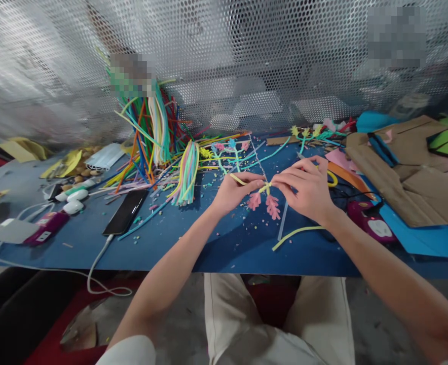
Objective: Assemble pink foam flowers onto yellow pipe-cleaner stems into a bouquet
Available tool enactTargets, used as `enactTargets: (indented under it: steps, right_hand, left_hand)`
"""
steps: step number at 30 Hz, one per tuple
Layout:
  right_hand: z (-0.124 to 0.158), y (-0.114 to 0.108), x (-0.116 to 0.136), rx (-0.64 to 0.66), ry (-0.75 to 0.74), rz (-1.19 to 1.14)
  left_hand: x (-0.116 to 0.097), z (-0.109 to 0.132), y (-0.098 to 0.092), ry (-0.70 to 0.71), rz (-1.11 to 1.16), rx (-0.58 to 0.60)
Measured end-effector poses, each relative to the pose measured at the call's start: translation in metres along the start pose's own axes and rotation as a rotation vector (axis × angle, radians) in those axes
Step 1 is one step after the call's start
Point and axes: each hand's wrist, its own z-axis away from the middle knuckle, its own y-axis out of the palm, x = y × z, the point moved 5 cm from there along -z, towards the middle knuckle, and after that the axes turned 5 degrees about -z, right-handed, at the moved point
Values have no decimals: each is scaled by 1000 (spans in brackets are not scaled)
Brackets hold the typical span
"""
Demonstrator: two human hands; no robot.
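Left hand (231, 193) and right hand (308, 186) pinch the yellow stem (267, 187); two pink flowers (273, 206), nearer, seem already attached, the left yellow end (237, 179) unwound.

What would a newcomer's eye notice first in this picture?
Probably the big bunch of coloured stems at the back of the blue table, left of centre. Next, the pink leaves near the middle, just below the left hand and right hand, which pinch a yellow stem. Behind, the shiny dotted sheet also stands out.
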Motion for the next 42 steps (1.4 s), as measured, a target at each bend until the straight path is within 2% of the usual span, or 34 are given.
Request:
enactTargets:
  steps: [3,10,15,18,22,26,29,32,35,38,40,42]
  right_hand:
    - [0,3,-1,42,36,-26]
    - [1,8,-10,75,119,-36]
    - [2,9,-9,84,131,21]
    - [3,10,-9,74,146,15]
    - [4,9,-23,22,294,-96]
    - [5,11,-39,-33,482,-359]
    - [6,12,-41,-73,568,-482]
    - [12,20,-40,-108,753,-739]
    - [16,27,-39,-165,896,-935]
    - [16,27,-34,-135,873,-899]
    - [15,27,-29,-85,822,-840]
    - [15,30,-23,-11,802,-878]
  left_hand:
    - [-3,0,-6,43,11,-64]
    - [-8,0,-7,73,8,-95]
    - [-19,10,-3,132,-205,-208]
    - [-26,16,1,139,-270,-202]
    - [-29,13,-4,151,-165,-156]
    - [-18,4,-17,103,36,-194]
    - [-6,0,-14,69,78,-98]
    - [0,1,-2,96,215,46]
    - [-1,5,9,107,338,121]
    - [3,6,18,-16,261,155]
    - [8,5,20,-123,194,163]
    - [11,3,20,-182,213,144]
